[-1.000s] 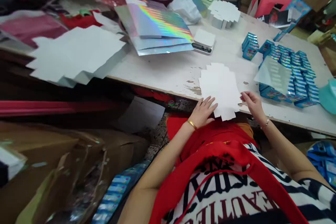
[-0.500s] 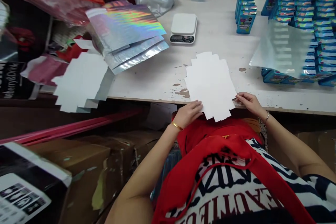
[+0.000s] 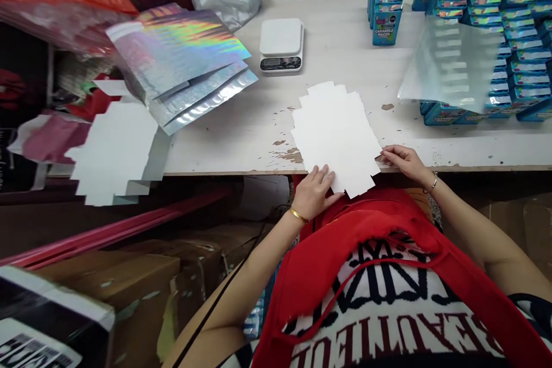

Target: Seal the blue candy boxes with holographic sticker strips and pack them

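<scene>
A flat white cardboard box blank [image 3: 334, 135] with notched flaps lies at the table's front edge, its near end jutting over that edge. My left hand [image 3: 314, 191] rests on its near left side, palm down, fingers stretched and slightly spread over the board. At its right edge, my right hand [image 3: 404, 162] has thumb and fingers pinched together on a small flap. Part of that flap is hidden by the fingertips. Beyond the blank stands a white digital scale [image 3: 282, 45].
Rows of blue candy boxes [image 3: 526, 77] fill the right, a translucent sheet [image 3: 452, 66] over some. A short row of blue boxes [image 3: 387, 22] stands nearer the middle. Shiny holographic pouches [image 3: 185, 63] and a stack of white box blanks [image 3: 118, 144] lie left. Cartons [image 3: 129, 282] sit below.
My left hand has moved further onto the blank, and its fingers are more spread. My right hand stays at the right edge. The whole view has shifted and turned slightly.
</scene>
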### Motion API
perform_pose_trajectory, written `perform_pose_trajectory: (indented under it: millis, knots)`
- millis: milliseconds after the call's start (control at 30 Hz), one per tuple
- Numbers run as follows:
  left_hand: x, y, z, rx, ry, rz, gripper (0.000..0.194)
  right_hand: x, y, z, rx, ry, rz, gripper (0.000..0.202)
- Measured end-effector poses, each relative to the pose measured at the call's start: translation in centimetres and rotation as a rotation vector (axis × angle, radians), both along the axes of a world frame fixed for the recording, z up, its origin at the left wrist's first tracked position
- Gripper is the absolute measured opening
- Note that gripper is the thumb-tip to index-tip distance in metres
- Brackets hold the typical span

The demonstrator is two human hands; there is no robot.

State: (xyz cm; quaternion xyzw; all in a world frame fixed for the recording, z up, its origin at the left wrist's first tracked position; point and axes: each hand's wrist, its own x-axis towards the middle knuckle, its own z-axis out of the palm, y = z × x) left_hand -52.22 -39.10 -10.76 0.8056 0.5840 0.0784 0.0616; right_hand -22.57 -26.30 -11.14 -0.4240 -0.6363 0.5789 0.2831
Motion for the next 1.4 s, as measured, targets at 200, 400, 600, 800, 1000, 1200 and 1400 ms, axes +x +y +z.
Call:
perform_pose_trajectory:
  millis: [200,400,600,800,1000,1200,1400]
  knots:
    - [-0.8,0.4,1.3,-0.087,0.015,-0.028,0.048,0.0,-0.2,-0.4,-0.005,0.03,-0.007,0.047]
    - [-1.0,1.3,1.4,-0.068,-0.039,-0.082,0.038,-0.1,0.0,-0.2,-0.001,0.003,-0.002,0.046]
    - [-2.5,1.9,3.6,0.069,-0.18,-0.004,0.033,0.0,0.0,0.0,0.082,-0.024,-0.053,0.042]
    - [-4.5,2.1,9.3,0.348,-0.5,0.188,0.027,0.3,-1.3,3.3,0.653,-0.282,-0.326,0.07]
    - [-3.3,2.4,4.4,0.082,-0.502,-0.078,0.024,-0.1,-2.7,3.9,0.919,-0.504,0.038,0.062]
    - [-2.0,1.1,-0.2,-0.056,-0.541,-0.049,0.029,0.7,-4.6,0.5,0.724,-0.503,0.312,0.034]
    - [-1.8,1.0,-0.4,-0.096,-0.54,-0.044,0.032,0.8,-6.4,-0.5,0.393,-0.191,0.233,0.028]
